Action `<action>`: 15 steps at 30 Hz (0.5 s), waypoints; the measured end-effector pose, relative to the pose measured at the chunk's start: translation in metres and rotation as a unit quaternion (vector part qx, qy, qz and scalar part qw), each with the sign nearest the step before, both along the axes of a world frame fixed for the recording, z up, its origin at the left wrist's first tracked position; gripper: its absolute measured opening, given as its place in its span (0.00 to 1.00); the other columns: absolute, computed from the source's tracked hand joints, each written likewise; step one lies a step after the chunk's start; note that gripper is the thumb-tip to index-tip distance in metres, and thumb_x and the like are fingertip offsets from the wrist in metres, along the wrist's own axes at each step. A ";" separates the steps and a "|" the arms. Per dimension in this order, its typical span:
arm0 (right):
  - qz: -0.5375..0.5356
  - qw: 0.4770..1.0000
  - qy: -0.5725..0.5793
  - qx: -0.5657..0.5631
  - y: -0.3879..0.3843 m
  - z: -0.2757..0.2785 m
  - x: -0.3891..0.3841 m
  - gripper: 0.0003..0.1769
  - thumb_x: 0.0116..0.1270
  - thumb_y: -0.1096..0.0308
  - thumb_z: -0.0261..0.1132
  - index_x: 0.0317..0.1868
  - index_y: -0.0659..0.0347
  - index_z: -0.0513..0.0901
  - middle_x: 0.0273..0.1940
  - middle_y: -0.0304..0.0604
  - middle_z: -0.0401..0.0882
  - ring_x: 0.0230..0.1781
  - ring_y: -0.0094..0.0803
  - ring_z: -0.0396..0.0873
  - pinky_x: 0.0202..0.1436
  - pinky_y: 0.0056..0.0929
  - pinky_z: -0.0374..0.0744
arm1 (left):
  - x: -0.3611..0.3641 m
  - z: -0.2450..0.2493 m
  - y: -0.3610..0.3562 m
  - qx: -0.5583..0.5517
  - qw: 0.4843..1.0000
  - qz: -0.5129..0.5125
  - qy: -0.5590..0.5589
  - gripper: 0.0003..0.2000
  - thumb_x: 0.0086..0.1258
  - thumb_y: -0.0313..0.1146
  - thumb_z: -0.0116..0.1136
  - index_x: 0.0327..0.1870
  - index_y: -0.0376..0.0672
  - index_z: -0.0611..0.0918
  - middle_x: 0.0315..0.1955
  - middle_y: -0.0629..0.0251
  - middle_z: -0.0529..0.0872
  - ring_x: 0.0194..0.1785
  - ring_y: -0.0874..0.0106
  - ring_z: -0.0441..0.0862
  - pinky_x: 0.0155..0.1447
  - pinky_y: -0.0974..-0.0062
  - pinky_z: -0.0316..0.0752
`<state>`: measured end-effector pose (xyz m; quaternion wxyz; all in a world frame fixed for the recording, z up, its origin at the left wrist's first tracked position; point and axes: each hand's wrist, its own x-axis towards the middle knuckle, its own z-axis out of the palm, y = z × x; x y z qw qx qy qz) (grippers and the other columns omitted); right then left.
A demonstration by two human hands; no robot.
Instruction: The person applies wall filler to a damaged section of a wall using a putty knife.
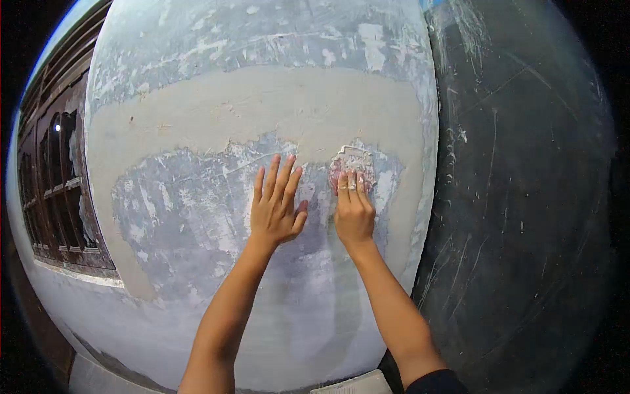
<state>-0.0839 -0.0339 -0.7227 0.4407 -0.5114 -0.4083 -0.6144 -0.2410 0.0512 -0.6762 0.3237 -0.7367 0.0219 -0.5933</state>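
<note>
My right hand (pixel 355 213) grips a reddish, flat putty spreader (pixel 357 161) smeared with pale filler, its fingers pressed along the spreader's face. The spreader lies against the wall (pixel 197 335), at the lower border of a wide beige putty coat (pixel 262 92). To the left, my left hand (pixel 277 209) is open, fingers spread upward and palm toward the wall. Whether that palm touches the surface cannot be made out. Around both hands is a patchy grey-violet area (pixel 190 197) with whitish flakes, bordered above and at the sides by beige putty.
A dark brown wooden window (pixel 62 190) with panes is set in the wall at the left. On the right stands a dark, scratched panel or wall (pixel 525 197). A pale flat object (pixel 354 384) shows at the bottom edge, near my right forearm.
</note>
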 end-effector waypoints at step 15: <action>-0.064 0.988 0.010 -0.138 -0.026 0.001 0.000 0.26 0.58 0.75 0.59 0.58 0.76 0.74 0.56 0.66 0.75 0.60 0.55 0.74 0.63 0.42 0.74 | 0.023 0.002 -0.013 0.049 0.997 -0.025 0.052 0.34 0.57 0.35 0.56 0.69 0.44 0.63 0.69 0.55 0.63 0.74 0.54 0.56 0.76 0.50 0.45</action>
